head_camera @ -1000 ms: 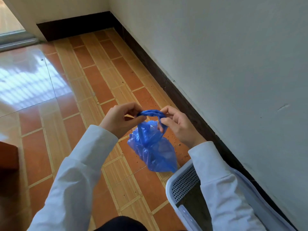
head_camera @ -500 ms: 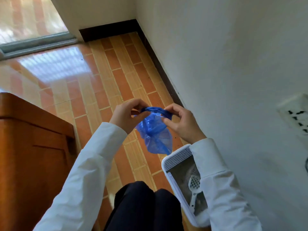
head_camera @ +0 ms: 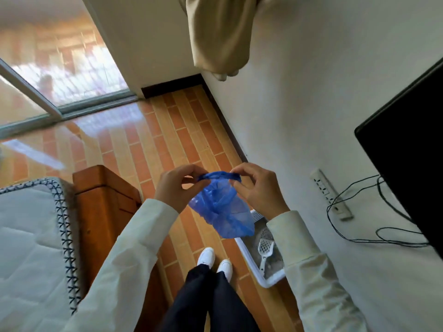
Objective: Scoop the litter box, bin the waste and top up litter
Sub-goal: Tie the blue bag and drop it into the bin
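We are standing upright, looking down past both forearms to our 2 feet in white shoes (head_camera: 217, 261), which are planted side by side and pointing forward. Both arms are reaching out in front of us at about chest level, elbows bent and spread, sleeves in pale cream covering them to the wrists. Our left hand (head_camera: 177, 188) is curling inward, thumb and fingers pinching together at the tips. Our right hand (head_camera: 257, 188) is mirroring it, thumb and forefinger pinching, the other fingers arching loosely above. The 2 hands are facing each other, near but not touching.
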The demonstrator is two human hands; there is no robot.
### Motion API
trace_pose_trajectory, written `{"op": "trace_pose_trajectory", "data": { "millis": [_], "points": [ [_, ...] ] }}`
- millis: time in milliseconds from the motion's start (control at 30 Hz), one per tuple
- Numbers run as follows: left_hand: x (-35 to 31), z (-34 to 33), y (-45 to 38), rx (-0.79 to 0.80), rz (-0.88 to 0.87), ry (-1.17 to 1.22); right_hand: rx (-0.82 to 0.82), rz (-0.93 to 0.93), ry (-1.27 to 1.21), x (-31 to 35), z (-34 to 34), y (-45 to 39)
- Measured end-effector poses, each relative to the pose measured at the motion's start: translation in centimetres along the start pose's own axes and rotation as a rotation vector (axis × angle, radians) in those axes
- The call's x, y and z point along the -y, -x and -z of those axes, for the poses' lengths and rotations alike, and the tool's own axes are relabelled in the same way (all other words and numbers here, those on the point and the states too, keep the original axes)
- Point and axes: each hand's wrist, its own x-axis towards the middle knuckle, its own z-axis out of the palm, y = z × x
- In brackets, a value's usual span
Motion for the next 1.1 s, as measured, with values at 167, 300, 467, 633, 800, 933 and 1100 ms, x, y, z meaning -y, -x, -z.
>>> {"op": "trace_pose_trajectory", "data": {
  "millis": [167, 300, 467, 633, 800, 933, 1100],
  "points": [
    [-2.9, 1.6, 2.3, -0.009, -0.034, -0.04, -0.036, 0.027, -0.002, 3.1, 0.7, 2.7],
    [-4.2, 1.9, 4.0, -0.031, -0.053, -0.082, -0.051, 0.018, 0.021, 3.9, 0.6, 4.5],
    [-5.1, 2.1, 5.0, -0.069, -0.022, -0.11, -0.06, 0.027, 0.023, 4.3, 0.7, 4.9],
    [-5.4, 2.8, 4.8, -0.134, -0.039, -0.107, -0.035, 0.091, 0.025, 5.0, 1.0, 3.5],
    [-5.0, 4.4, 3.3, -0.216, -0.031, -0.109, 0.018, 0.183, 0.028, 5.5, 0.6, 0.2],
    [-3.8, 5.8, 1.0, -0.26, 0.032, -0.135, 0.058, 0.215, 0.056, 5.7, -0.6, -4.1],
    [-1.0, 9.2, -3.1, -0.339, 0.082, -0.146, 0.129, 0.234, 0.054, 6.4, -3.9, -11.1]
  ]
}}
